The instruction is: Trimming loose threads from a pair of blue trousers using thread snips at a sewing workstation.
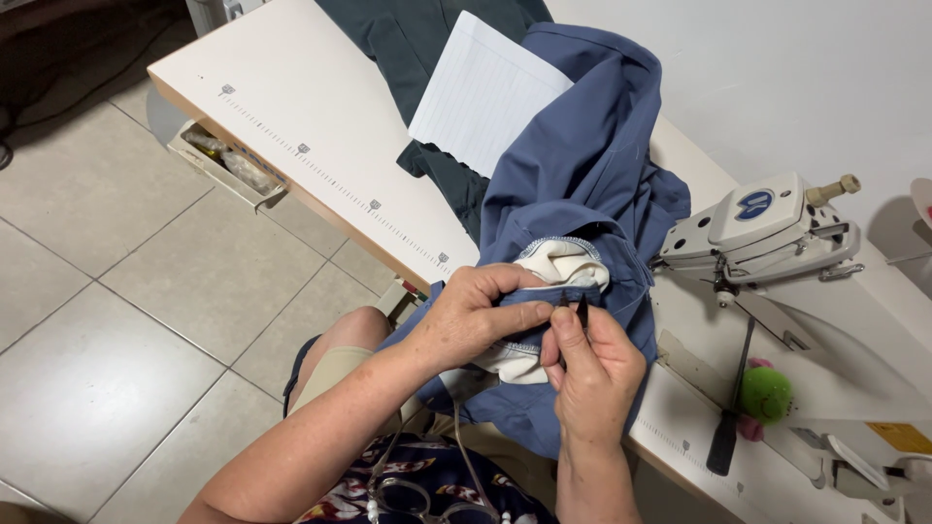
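I see the blue garment (582, 184) draped off the table edge (320, 184) into the lap. My left hand (476, 320) is closed, pinching its seam and cream pocket lining (563, 264). My right hand (592, 374), nearer, is closed around a small dark tool (581, 309), tip upward at the seam. The tool type is indistinct; the stitches are hidden.

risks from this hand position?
1. The small dark tool in the right hand points at the left hand thumb; a slip might nick it.
2. It may also snag the blue garment or cream lining.
3. Much fabric hangs off the table edge and could drag.
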